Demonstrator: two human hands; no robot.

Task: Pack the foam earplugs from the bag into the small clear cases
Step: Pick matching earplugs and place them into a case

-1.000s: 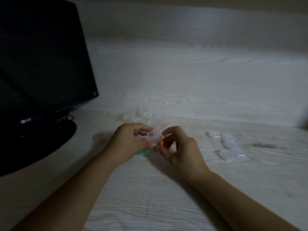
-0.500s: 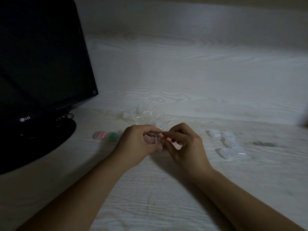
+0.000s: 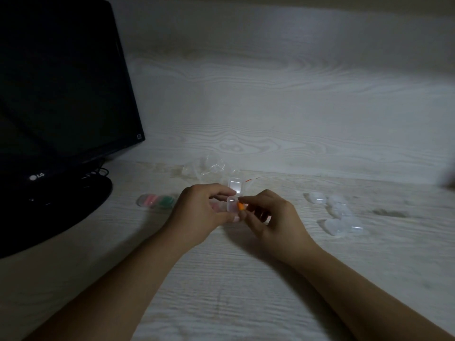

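**Orange earplug held at the mouth of an open clear case**

The right hand (image 3: pixel 273 217) pinches a small orange foam earplug (image 3: pixel 240 206) between thumb and forefinger, touching the rim of a small clear plastic case (image 3: pixel 232 204). The left hand (image 3: pixel 202 212) grips this case with curled fingers (image 3: pixel 219 193); its hinged lid (image 3: pixel 235 184) stands open. Behind lies a crumpled clear plastic bag (image 3: pixel 209 167). To the left, a filled case with pink and green earplugs (image 3: pixel 156 201) lies on the pale wood-grain tabletop (image 3: pixel 221 279); to the right, a cluster of empty clear cases (image 3: pixel 338 214). A black monitor (image 3: pixel 61 94) stands far left.
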